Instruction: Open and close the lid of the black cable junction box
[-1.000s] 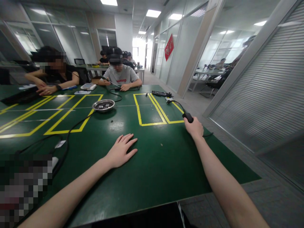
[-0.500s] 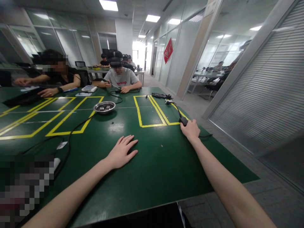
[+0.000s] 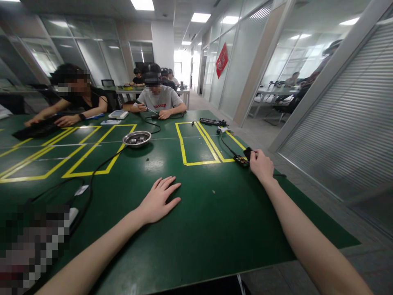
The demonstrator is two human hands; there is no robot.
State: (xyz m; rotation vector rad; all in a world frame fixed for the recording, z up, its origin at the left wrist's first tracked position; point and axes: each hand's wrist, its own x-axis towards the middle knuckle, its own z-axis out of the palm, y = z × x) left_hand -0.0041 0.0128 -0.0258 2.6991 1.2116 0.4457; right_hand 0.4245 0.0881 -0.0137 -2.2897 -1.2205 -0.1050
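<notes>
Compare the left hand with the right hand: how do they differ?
The left hand lies palm down with fingers spread; the right hand has its fingers curled. The left hand holds nothing visible; the right hand holds a small black piece. Both are bare and at the same green table.

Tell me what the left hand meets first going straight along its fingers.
The left hand would probably meet the near strip of yellow tape, flat on the green table; the exact line is unclear.
</notes>
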